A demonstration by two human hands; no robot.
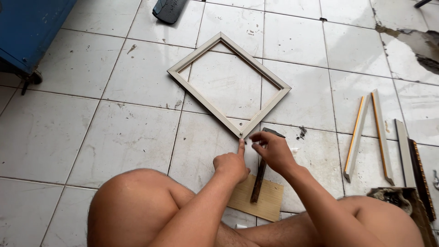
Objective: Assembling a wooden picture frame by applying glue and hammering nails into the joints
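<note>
Four mitred sides are already joined into a square picture frame [228,84], lying flat on the white tiled floor [123,137] and turned like a diamond, one corner pointing at the person. That near corner is where the work is. The other three corners look closed from here; can't tell how they're fastened.

Left hand [232,164]: mostly curled, index finger stretched out, tip pressed just at the frame's near corner, holding nothing. Right hand [273,150]: thumb and forefinger pinched together right beside that corner. Whatever is between them is too small to make out, so can't tell if it's a pin, a nail or nothing. Both forearms reach forward from a low seated pose, knees either side.

A hammer [259,176] lies under the right hand, head near the frame corner, handle running back across a small plywood offcut [258,199]; neither hand is on it.

Judging by this, assembly is near its end: frame squared up, last corner being attended to.

Unused moulding strips [366,132] with gold edges lie well apart on the right, more offcuts [409,160] beyond. A blue cabinet [27,27] sits top left.
</note>
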